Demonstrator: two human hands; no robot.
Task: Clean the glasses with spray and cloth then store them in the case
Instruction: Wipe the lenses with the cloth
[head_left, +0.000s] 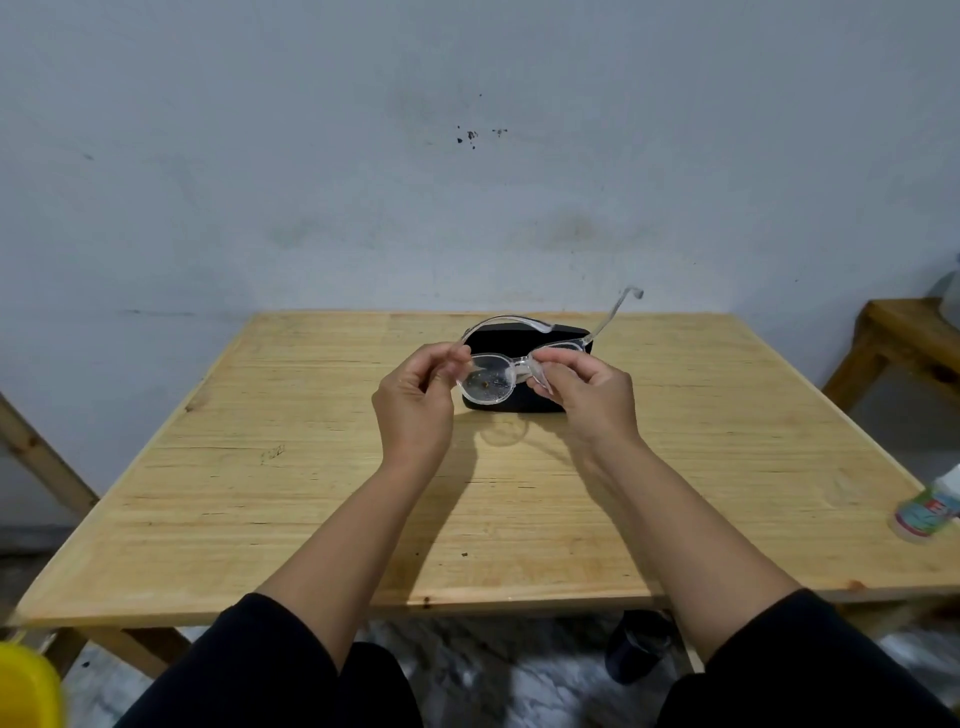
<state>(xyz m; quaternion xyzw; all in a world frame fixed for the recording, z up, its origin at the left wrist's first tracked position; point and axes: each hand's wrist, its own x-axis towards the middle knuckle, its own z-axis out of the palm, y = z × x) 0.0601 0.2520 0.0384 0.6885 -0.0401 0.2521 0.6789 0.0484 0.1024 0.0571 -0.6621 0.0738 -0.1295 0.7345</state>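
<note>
At frame centre, the left hand (415, 400) and right hand (584, 392) pinch clear glasses (488, 379) above the black case (540, 400) on the counter (311, 493), fingers grasping the frame, likely inspecting a wet lens. A bottle (930, 512) stands at right edge.

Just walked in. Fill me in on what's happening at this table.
A person holds clear-framed glasses up in both hands, left hand and right hand, above a black case on the wooden table. The visible lens looks speckled with droplets. A spray bottle lies at the table's right edge. No cloth is visible.
</note>
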